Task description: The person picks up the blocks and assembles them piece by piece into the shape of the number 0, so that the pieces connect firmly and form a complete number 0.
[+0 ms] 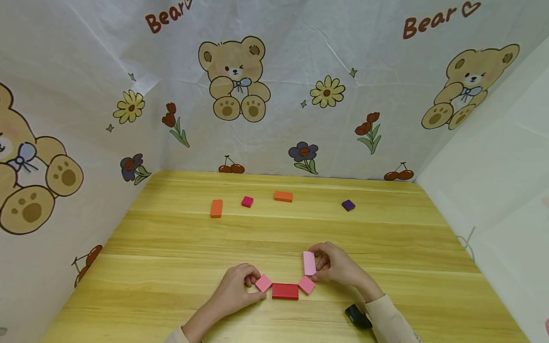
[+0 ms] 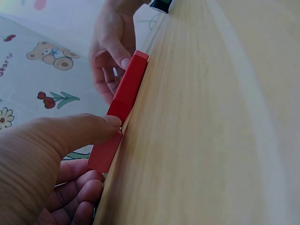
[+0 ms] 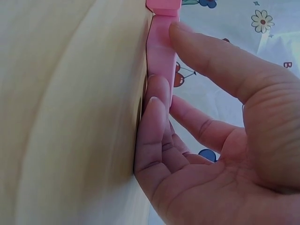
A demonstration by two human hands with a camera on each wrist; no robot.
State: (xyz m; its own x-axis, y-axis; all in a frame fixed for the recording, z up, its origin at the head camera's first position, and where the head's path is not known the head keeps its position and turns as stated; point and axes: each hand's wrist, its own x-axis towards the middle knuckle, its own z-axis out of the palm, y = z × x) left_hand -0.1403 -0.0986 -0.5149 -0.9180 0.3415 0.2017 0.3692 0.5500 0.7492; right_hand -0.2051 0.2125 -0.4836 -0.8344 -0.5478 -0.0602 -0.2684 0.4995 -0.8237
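On the wooden table a red rectangular block [image 1: 285, 291] lies flat, with a pink square block [image 1: 263, 283] at its left end and another pink square block [image 1: 306, 285] at its right end, both turned at an angle. My left hand [image 1: 235, 289] holds the left square block between thumb and fingers; its thumb [image 2: 101, 127] lies along the block's side in the left wrist view. A pink rectangular block [image 1: 309, 263] stands off beyond the right square block. My right hand [image 1: 339, 267] pinches that rectangular block from the right, thumb near its close end, fingers at its far end.
Farther back lie two orange blocks [image 1: 216, 208], a magenta block [image 1: 247, 202] and a dark purple block [image 1: 348, 205]. A black object [image 1: 358, 317] is beside the right sleeve. Bear-printed cloth [image 1: 283, 128] walls in the table's back and left.
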